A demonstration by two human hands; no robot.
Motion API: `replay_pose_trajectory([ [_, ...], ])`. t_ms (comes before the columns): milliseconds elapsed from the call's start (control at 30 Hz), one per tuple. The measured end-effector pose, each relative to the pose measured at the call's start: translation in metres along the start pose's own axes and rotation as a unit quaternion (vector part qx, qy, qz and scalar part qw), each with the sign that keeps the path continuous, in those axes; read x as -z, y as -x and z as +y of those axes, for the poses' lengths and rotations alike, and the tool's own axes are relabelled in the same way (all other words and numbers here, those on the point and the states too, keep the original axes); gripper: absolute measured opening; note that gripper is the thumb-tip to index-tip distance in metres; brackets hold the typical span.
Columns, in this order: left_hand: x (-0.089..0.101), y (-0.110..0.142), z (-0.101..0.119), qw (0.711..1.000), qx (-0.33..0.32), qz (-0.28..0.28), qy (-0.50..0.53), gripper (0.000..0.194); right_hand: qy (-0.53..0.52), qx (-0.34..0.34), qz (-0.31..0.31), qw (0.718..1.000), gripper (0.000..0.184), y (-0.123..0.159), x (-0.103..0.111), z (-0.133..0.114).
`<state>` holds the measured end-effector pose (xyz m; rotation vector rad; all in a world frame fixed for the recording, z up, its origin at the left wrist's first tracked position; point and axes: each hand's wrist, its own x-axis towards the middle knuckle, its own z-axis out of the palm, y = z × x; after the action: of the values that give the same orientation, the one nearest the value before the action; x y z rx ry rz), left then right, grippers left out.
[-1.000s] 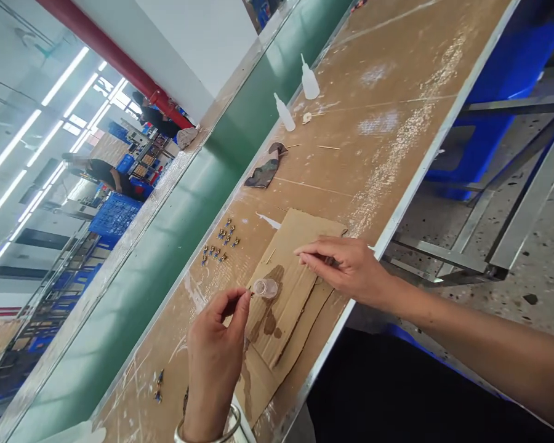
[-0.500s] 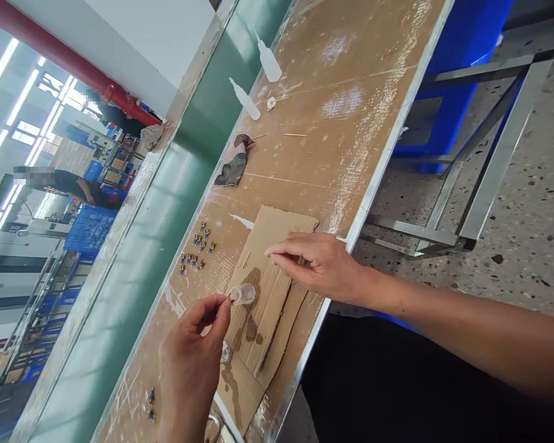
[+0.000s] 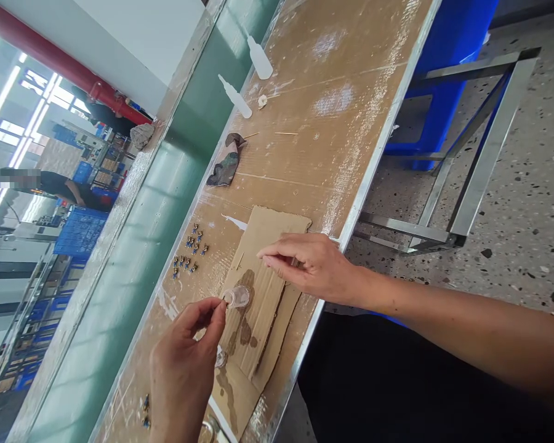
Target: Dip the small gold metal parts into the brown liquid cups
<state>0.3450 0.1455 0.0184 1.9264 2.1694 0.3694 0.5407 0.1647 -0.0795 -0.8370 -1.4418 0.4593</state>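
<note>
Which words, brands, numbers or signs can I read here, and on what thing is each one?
None can be read.
Bottles: no label seen.
Cardboard: stains, no print seen.
Jar: no label seen.
Small parts: too small to tell.
Crate: too blurred to tell.

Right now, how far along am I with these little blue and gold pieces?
Probably partway. The larger cluster sits grouped and may be done. Your left hand pinches something tiny by the clear jar's mouth; your right hand is over the cardboard, its contents unclear. The small group beside your left wrist may be left, though I can't tell which group is finished.
</note>
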Motion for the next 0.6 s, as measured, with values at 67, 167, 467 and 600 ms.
replay_pose_trajectory([
  [67,0.0,0.0,0.002,1.0,-0.007,0.003,-0.01,0.028,0.0,0.001,0.001,1.0,0.014,0.0,0.0,0.0],
  [167,0.001,0.0,0.006,0.999,-0.019,0.005,-0.035,0.026,-0.001,0.0,0.001,1.0,0.014,0.0,0.0,0.0],
  [467,0.005,0.004,0.008,1.0,-0.014,0.017,-0.011,0.025,-0.001,-0.011,-0.005,1.0,0.014,0.0,0.001,0.0],
  [600,0.021,0.035,0.002,0.989,0.069,0.123,0.034,0.029,-0.015,-0.044,-0.022,0.999,0.015,0.0,0.004,-0.002],
])
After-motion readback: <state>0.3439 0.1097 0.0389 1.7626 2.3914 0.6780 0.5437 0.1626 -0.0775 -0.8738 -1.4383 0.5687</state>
